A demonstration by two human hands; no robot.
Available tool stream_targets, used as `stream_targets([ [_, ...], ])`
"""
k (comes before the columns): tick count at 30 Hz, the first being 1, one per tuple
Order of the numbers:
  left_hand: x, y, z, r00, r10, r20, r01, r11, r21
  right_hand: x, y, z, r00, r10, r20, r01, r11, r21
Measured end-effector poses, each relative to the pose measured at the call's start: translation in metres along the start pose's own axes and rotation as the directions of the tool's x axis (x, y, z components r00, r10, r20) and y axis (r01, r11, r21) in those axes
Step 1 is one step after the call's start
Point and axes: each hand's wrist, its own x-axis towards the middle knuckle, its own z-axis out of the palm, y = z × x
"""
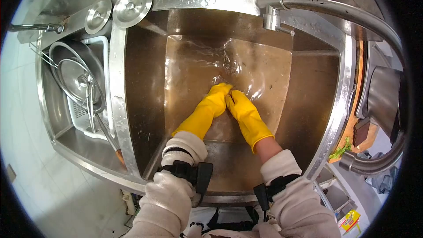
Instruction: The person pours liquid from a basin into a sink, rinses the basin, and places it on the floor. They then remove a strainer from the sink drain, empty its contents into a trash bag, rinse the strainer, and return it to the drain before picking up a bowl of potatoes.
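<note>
Both of my hands wear yellow rubber gloves and meet over the middle of a large steel sink (318, 92) full of murky brown water (198, 68). My left hand (219, 93) is closed, its fingers curled toward the right hand. My right hand (238, 100) is closed too, fingertips pressed together against the left glove. Whatever they hold between them, if anything, is hidden by the gloves and the water. Ripples and glints spread on the surface just beyond the fingertips.
Left of the sink, a smaller basin holds a white plastic basket (105, 46) with pans and a wooden-handled utensil (108, 136). Two round metal lids (132, 7) rest on the back ledge. A curved faucet pipe (339, 6) arches along the right, near green leaves (341, 148).
</note>
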Motion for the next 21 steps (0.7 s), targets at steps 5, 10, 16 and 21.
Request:
stream_targets([
  [5, 0.026, 0.007, -0.014, 0.66, -0.572, 0.487, 0.708, 0.254, -0.659, 0.0, -0.01, -0.008, 0.994, 0.066, 0.082, -0.062, 0.997, -0.051],
  [10, -0.013, 0.032, -0.057, 0.884, -0.462, 0.077, 0.382, 0.616, -0.689, -0.002, -0.003, -0.006, 0.997, -0.016, 0.071, 0.023, 0.993, -0.113],
  [16, -0.018, 0.038, -0.074, 0.983, -0.158, 0.095, 0.162, 0.986, -0.043, -0.005, -0.004, -0.006, 0.997, -0.07, 0.045, 0.075, 0.989, -0.124],
  [21, -0.039, 0.046, -0.084, 0.932, -0.311, -0.186, 0.263, 0.933, -0.244, -0.001, 0.011, 0.007, 0.989, -0.148, -0.014, 0.139, 0.956, -0.26],
])
